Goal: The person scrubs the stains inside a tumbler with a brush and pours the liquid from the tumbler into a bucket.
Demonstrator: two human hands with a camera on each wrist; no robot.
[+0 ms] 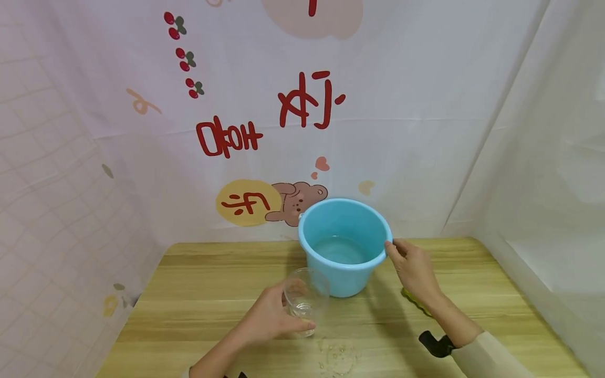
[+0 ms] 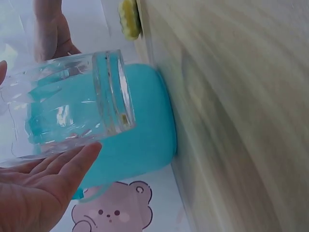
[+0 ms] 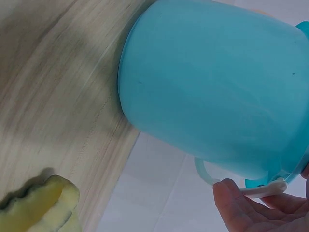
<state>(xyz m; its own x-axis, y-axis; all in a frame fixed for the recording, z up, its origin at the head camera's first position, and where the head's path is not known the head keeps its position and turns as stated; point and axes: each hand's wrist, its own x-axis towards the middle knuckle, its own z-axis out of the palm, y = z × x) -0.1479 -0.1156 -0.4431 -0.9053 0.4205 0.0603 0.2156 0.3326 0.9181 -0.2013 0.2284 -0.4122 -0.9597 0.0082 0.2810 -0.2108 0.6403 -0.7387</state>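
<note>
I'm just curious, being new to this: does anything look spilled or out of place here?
Yes: a wet-looking patch of drops lies on the table close to the clear cup, probably a small spill. The bear printed on the wall cloth also lies sideways, which looks odd.

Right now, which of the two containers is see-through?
The clear cup in the left hand; the other, the blue bucket held by the right hand, is opaque.
</note>
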